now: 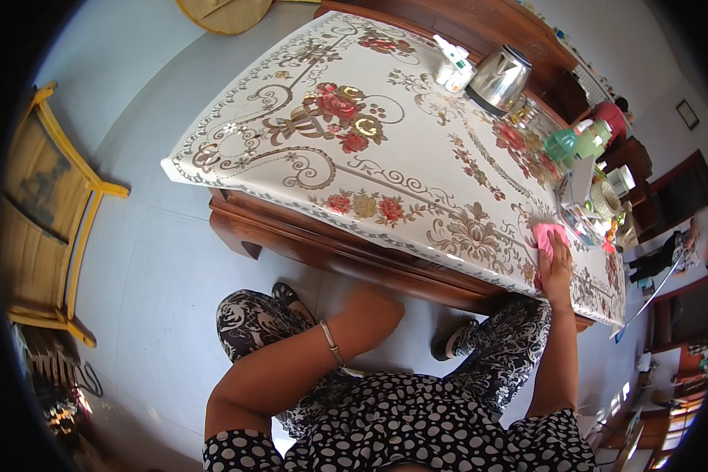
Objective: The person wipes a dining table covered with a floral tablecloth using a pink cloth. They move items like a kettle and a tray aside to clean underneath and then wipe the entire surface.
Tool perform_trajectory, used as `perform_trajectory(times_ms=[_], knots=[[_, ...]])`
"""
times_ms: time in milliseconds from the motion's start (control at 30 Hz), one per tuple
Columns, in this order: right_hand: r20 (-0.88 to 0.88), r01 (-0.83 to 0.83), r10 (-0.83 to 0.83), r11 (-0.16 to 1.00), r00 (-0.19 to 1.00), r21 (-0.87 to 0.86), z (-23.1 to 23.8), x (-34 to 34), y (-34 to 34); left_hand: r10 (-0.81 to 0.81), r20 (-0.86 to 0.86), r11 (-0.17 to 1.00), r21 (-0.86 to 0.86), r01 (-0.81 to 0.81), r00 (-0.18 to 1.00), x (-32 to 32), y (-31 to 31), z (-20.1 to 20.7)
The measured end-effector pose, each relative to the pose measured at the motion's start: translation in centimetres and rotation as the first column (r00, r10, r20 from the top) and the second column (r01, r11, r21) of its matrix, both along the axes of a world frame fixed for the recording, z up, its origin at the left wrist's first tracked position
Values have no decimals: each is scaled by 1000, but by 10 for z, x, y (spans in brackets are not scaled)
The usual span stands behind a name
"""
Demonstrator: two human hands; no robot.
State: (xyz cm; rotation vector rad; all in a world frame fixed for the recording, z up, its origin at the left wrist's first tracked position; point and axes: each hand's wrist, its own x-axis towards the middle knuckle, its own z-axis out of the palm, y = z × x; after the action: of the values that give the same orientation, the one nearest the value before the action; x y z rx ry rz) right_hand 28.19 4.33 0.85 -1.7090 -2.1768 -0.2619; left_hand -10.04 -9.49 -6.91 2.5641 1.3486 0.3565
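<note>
My right hand (pixel 557 271) presses a pink cloth (pixel 549 237) onto the table near its right end. Its fingers lie over the cloth, which bunches out ahead of them. A white tablecloth (pixel 291 169) with red flowers and brown scrolls covers the table. My left hand (pixel 372 318) hangs in front of the table's near edge, above my lap, with a bangle at the wrist. It touches nothing I can see, and its fingers are blurred and turned out of view.
At the far side stand a steel kettle (pixel 502 79) and a white bottle (pixel 453 69). Green containers (pixel 578 143) and a woven basket (pixel 604 198) crowd the right end, just beyond the cloth. A yellow wooden chair (pixel 55 212) stands left. Two other people are farther off at right, one holding a long pole.
</note>
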Motion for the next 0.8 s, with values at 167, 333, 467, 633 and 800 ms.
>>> perform_trajectory(times_ms=[167,333,467,633,800], knots=[[8,-81,81,996,997,-47,4,-65,3,-98,-5,994,-39,97,995,7,-5,10],[25,-410,415,906,910,-103,18,-196,12,-114,11,993,19,114,993,9,-12,10],[63,-592,608,788,792,-168,21,-286,34,-129,68,992,-1,129,989,2,-13,20],[73,-718,745,661,663,-221,21,-408,48,-73,24,997,-11,73,997,-3,-5,9],[14,-844,852,520,523,-130,9,-521,35,-99,-61,984,-155,88,993,-1,8,11]])
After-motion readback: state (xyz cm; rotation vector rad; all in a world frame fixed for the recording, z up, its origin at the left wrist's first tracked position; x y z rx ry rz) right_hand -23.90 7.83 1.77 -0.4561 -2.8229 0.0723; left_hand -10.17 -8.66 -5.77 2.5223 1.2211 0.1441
